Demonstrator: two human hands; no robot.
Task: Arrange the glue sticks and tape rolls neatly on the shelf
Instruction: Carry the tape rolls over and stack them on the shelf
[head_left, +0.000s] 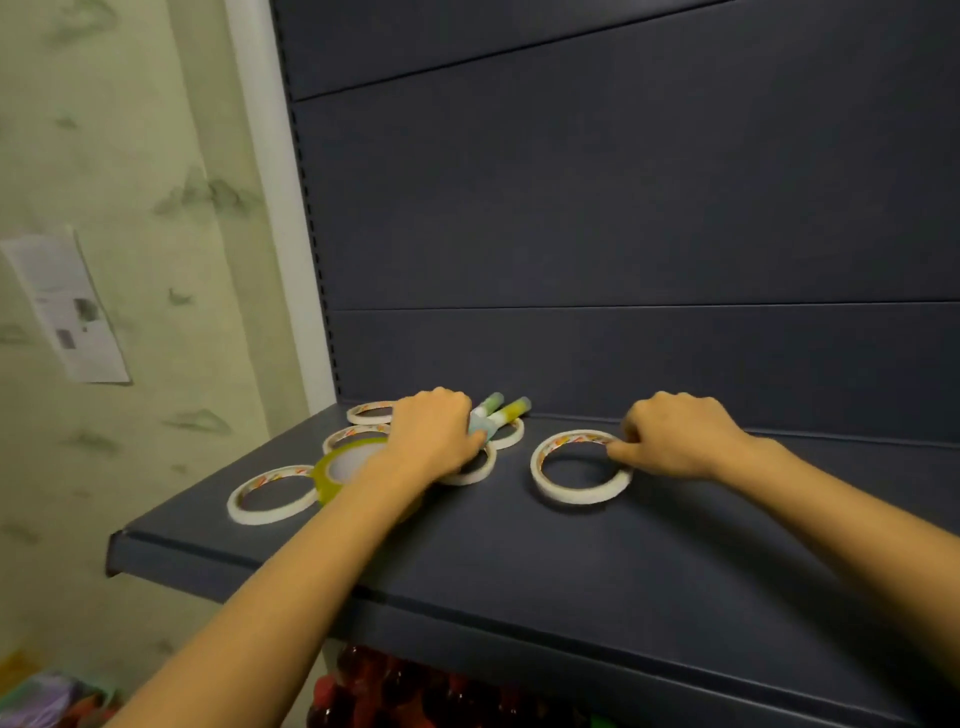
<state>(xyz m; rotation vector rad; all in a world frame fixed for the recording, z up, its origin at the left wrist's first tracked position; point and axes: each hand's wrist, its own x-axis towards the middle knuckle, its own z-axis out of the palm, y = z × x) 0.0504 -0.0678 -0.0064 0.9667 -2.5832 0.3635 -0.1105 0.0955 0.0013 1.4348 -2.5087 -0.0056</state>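
Person works on dark shelf (519, 561), both hands out over it. L hand (434, 441) is curled, fingers closed around glue sticks (501, 408); two green-capped ends poke out past the knuckles toward the back wall, rest hidden in the fist, so exact count can't be told. Looks like sticks are gathered in one fist to move them as a bunch.

R hand (680, 439) is loosely curled, fingertips pinching far-right rim of a white tape roll (579, 467) lying flat, well apart from the others. Prob. dragging or lifting it toward the group.

Other rolls sit in a loose cluster at shelf's left: one white roll (272, 493) near front edge, a green roll (345, 467) touching or overlapping it, more white rolls (371, 413) behind and partly under L hand. Some overlap, no clear row yet.

Judgement: early-mid stage, sorting not done. Risk: sticks could roll if set down loose.
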